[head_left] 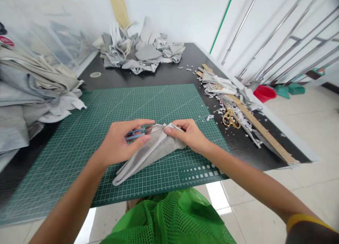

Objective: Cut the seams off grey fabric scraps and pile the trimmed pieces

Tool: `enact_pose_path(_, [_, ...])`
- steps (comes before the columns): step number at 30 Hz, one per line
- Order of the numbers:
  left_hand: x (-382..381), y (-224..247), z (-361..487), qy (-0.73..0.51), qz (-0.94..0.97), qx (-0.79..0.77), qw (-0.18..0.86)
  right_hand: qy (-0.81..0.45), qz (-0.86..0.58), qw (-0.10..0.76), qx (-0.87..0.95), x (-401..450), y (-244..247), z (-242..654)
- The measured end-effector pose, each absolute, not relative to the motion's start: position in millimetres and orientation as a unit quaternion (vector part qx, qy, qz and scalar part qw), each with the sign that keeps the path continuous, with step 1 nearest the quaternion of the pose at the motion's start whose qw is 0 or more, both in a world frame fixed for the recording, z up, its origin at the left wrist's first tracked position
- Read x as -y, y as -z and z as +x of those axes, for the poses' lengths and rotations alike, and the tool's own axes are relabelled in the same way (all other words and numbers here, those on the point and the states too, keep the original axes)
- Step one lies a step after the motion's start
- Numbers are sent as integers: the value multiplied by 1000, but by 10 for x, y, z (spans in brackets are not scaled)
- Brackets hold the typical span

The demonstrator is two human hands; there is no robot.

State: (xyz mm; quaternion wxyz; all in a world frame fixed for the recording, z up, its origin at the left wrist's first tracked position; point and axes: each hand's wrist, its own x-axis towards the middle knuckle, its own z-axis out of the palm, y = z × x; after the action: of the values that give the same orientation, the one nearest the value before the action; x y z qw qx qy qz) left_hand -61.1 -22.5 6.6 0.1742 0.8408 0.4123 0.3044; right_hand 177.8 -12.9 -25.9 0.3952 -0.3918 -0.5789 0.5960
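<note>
A folded piece of light grey fabric (pixel 159 147) lies on the green cutting mat (pixel 127 102), near its front edge. Between the thumb and fingers of my left hand (pixel 124 140) is a pair of blue-handled thread snips (pixel 135 134), its metal blades pointing right at the fabric's upper edge. My right hand (pixel 188 132) pinches that edge between thumb and fingers, close to the blade tips. Whether the blades touch the cloth I cannot tell.
A heap of grey fabric pieces (pixel 143 51) sits at the back of the black table; another fabric pile (pixel 34 88) is on the left. At right lie gold-handled scissors (pixel 231 119), a wooden ruler (pixel 254 120) and scattered scraps. A red dustpan (pixel 265 93) stands beyond.
</note>
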Motion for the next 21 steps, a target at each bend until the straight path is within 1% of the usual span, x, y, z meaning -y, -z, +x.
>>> enact_pose_path(5, [319,-81,-579,-260,821,-441,254,-602,-391,403,567,57,293,1809])
enact_pose_path(10, [477,23,-503,-259,766,-487,331,-621,-378,410,550,20,266,1809])
enact_pose_path(12, [516,91,-469,-259,753,-501,339,-622,-380,417,543,4,247,1805])
enact_pose_path(15, [516,172,-465,-244,760,-508,323,-610,-386,422,549,-19,221,1805])
enact_pose_path(21, [454,218,-558,-304,677,-502,444,-588,-402,436,550,-80,215,1890])
